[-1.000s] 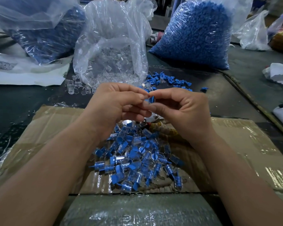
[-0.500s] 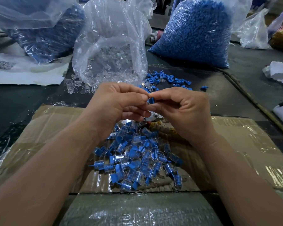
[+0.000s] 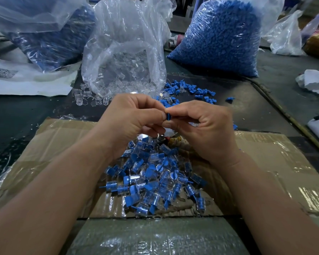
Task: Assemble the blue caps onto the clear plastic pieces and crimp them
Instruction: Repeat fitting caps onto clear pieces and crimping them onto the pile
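Where left hand (image 3: pixel 133 122) meets right hand (image 3: pixel 206 129) — 2 grips pinch 1 blue cap (image 3: pixel 168 115).

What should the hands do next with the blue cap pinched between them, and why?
Probably press the blue cap home before letting go. The left hand and right hand both pinch it, above the pile of assembled pieces on the cardboard. Its rim shows between the two hands, and the clear piece is hidden in the grip, so full seating cannot be confirmed.
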Demonstrator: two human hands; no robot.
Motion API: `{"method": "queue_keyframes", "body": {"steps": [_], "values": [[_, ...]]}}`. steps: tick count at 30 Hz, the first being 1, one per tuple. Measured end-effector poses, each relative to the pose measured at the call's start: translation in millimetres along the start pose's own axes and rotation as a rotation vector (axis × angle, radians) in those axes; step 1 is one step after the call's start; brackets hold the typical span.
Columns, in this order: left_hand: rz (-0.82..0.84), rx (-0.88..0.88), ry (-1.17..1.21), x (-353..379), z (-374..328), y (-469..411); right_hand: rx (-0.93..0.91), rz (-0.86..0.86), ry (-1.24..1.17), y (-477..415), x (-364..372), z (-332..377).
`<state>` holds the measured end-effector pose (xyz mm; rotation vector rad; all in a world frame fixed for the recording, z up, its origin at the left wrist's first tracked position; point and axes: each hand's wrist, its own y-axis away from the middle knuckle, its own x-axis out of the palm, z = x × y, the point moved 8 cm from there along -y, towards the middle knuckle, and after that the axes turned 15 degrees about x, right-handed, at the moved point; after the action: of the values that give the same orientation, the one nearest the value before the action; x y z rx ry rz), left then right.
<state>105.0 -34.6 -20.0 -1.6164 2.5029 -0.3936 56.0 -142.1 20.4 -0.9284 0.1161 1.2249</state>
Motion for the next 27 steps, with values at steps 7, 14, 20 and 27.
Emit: {"method": "queue_keyframes", "body": {"steps": [7,14,20,27], "values": [[-0.05,0.024,0.011,-6.5,1.2,-2.1,0.217,0.147,-0.01,-6.7,-4.6,-17.6],[-0.164,0.062,0.06,-21.8,2.1,-6.0,0.595,0.524,0.272,4.9,-8.2,-66.6],[-0.175,0.064,0.07,-23.9,3.5,-6.9,0.618,0.717,0.449,17.8,4.1,-74.8],[-0.18,0.075,0.084,-23.7,5.0,-7.8,0.525,0.627,0.531,11.9,3.9,-65.3]]}}
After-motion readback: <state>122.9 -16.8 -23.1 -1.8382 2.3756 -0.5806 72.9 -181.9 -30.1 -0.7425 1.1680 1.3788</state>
